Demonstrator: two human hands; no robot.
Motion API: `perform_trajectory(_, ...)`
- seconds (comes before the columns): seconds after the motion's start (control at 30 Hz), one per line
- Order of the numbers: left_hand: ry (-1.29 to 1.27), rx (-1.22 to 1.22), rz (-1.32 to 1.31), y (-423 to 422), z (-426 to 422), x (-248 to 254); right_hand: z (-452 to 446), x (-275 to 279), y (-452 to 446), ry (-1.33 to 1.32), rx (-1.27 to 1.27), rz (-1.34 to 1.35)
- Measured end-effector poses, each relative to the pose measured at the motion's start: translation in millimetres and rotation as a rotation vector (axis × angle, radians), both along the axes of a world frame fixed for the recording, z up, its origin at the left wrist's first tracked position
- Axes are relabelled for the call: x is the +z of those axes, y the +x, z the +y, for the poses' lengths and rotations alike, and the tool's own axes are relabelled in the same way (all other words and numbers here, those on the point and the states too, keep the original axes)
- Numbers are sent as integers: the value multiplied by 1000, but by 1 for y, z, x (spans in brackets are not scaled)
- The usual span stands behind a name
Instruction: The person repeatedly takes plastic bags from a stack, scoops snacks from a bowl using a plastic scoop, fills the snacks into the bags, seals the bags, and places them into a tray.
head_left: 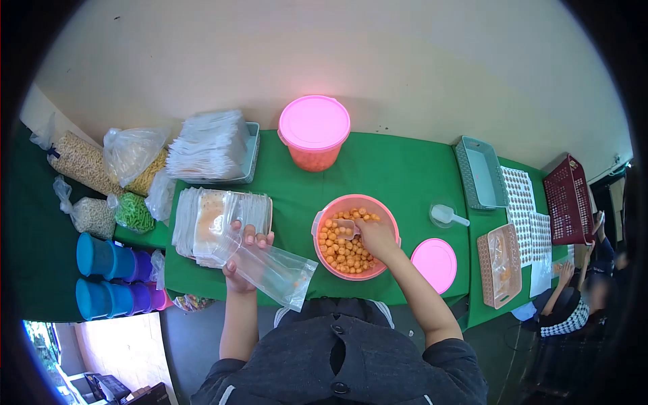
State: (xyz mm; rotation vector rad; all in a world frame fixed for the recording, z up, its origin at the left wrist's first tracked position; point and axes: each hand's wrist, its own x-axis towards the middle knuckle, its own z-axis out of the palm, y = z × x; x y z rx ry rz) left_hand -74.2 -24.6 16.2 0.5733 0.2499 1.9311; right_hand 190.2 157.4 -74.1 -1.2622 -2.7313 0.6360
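My left hand [247, 251] is closed on a clear plastic bag [278, 272], which slants down to the right in front of my body; a few orange specks show near its lower end. My right hand [376, 238] reaches into a pink bucket [387, 214] of round orange snack balls [345, 256]. It grips a translucent scoop [345, 228] whose bowl lies among the balls. Just behind my left hand is a basket stacked with flat plastic bags [214, 219]. A pink lid [434, 266] lies on the green cloth to the right of the bucket.
A lidded pink bucket [314, 125] stands behind. Stacked bags [208, 145] fill a back-left basket. Another scoop [447, 215] lies right, near a teal basket [480, 174], a peach basket [499, 266] and sticker sheets [519, 202]. Snack sacks [88, 162] sit left. Another person [565, 317] is far right.
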Motion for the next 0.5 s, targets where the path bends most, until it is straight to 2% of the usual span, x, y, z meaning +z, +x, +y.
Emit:
perform_trajectory(0.17, -23, -9, 40, 1, 2, 3, -4, 7, -2, 4, -21, 131)
perform_trajectory(0.37, -162, 59, 241, -6, 3, 6, -12, 62, 13, -84, -182, 217)
perform_trajectory(0.43, -260, 108, 528, -7, 6, 5, -16, 81, 19, -136, -265, 289)
perform_trajectory(0.47, -259, 105, 527, -5, 7, 6, -17, 88, 24, -135, -268, 288)
perform_trajectory(0.5, -360, 96, 719, 0, 8, 13, -18, 96, 28, -146, -257, 351)
